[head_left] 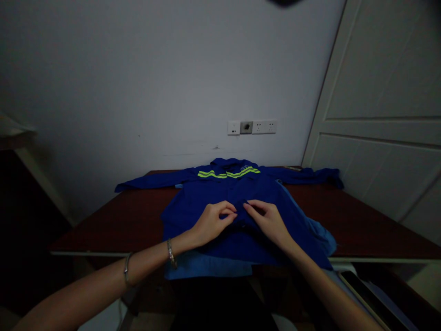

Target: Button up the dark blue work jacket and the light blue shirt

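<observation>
Royal-blue work jacket (220,188), long-sleeved, lying front up on a red-brown tabletop (120,216); collar (229,162) at the wall end, hem toward the wearer. Trim: yellow-green reflective strips (212,174) across the chest. Condition: spread out, both sleeves (151,179) extended sideways, nothing folded over; body fairly smooth at the chest, raised and rumpled at the lower middle front. Beneath it, light-blue cloth (213,266), showing at the near edge and along the right side. Handling: left hand (215,220) over the lower front, thumb and forefinger tips brought close together at the fabric; whether cloth is caught between them cannot be told. Right hand (270,223) just beside it, thumb and forefinger apparently pinching a small fold of the jacket's front. Progress, as judged: laying-out looks complete, and the upper front appears closed and orderly; the lower front, between the hands, is the portion in work and not yet flat. Individual fastenings too dark to count. Adjuncts: two bracelets (171,253) on the left forearm; wall sockets (263,127) beyond the collar; pale panelled door (382,92) at right.
</observation>
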`<state>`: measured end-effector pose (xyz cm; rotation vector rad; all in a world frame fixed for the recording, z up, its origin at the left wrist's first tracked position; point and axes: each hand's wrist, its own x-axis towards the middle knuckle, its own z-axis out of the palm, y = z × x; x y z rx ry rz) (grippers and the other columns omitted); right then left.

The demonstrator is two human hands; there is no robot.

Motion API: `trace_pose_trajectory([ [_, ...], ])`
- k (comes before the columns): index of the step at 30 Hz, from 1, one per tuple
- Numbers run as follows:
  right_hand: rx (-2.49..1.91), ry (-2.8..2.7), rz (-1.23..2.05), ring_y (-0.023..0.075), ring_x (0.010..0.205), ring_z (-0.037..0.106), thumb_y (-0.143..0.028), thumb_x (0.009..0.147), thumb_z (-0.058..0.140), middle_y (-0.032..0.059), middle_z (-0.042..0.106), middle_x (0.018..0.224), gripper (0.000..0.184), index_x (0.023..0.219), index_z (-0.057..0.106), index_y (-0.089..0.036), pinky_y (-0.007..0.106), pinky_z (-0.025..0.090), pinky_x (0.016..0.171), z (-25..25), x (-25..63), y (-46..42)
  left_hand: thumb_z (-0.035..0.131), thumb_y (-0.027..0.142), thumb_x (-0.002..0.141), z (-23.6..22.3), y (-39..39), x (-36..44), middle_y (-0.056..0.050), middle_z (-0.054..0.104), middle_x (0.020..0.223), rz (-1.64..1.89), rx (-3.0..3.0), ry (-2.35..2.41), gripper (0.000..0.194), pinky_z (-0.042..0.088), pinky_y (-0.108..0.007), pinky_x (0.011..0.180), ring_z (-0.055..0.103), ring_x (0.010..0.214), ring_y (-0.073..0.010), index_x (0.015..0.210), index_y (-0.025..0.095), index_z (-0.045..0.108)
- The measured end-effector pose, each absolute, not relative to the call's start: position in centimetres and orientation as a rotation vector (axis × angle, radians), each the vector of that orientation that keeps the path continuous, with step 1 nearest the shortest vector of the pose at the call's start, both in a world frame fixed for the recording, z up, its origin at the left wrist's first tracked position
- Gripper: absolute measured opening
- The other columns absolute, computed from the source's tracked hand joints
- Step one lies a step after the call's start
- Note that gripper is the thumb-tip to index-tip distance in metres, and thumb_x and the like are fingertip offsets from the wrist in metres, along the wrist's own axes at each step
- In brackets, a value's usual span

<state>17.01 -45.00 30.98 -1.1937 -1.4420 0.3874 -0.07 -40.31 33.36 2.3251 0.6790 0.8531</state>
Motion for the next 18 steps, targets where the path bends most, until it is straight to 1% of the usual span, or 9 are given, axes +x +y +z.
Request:
trace_pose_trajectory([
  [6, -1.171, -1.485, 0.627, 0.016, 0.07, 0.055, -0.039, 0.076, 0.053, 0.0033, 0.065, 0.074, 0.03, 0.075, 0.068, -0.013, 0.024, 0.041, 0.065, 30.2, 17.4, -44.5, 0.051, 0.021, 0.082, 32.4, -39.9, -0.4, -0.002, 0.067, 0.081, 0.93, 2.682, 0.546, 0.013, 0.045, -0.021, 0.068, 0.061, 0.072, -0.012, 0.086, 0.015, 0.061],
  [9, -1.152, -1.459, 0.733, 0.0154, 0.071, 0.054, -0.041, 0.074, 0.056, 0.003, 0.064, 0.074, 0.03, 0.073, 0.067, -0.013, 0.023, 0.041, 0.065, 29.9, 17.6, -44.3, 0.051, 0.02, 0.082, 31.9, -39.6, -0.3, -0.003, 0.066, 0.081, 1.006, 2.755, 0.481, 0.013, 0.045, -0.022, 0.069, 0.061, 0.073, -0.0119, 0.085, 0.014, 0.062],
  [13, -1.135, -1.433, 0.78, 0.015, 0.071, 0.053, -0.042, 0.073, 0.056, 0.0031, 0.063, 0.075, 0.031, 0.076, 0.067, -0.013, 0.024, 0.04, 0.065, 29.5, 17.7, -44.3, 0.051, 0.018, 0.082, 31.7, -39.3, -0.1, -0.003, 0.065, 0.079, 1.092, 2.721, 0.449, 0.012, 0.046, -0.022, 0.07, 0.06, 0.073, -0.0111, 0.084, 0.013, 0.062],
  [18, -1.148, -1.413, 0.855, 0.0131, 0.066, 0.05, -0.042, 0.071, 0.058, 0.0017, 0.06, 0.069, 0.031, 0.07, 0.065, -0.013, 0.023, 0.038, 0.062, 29.3, 17.7, -44.1, 0.045, 0.014, 0.085, 31.5, -38.9, -0.4, -0.008, 0.062, 0.087, 1.114, 2.913, 0.203, 0.016, 0.047, -0.023, 0.071, 0.057, 0.081, -0.012, 0.091, 0.011, 0.06],
])
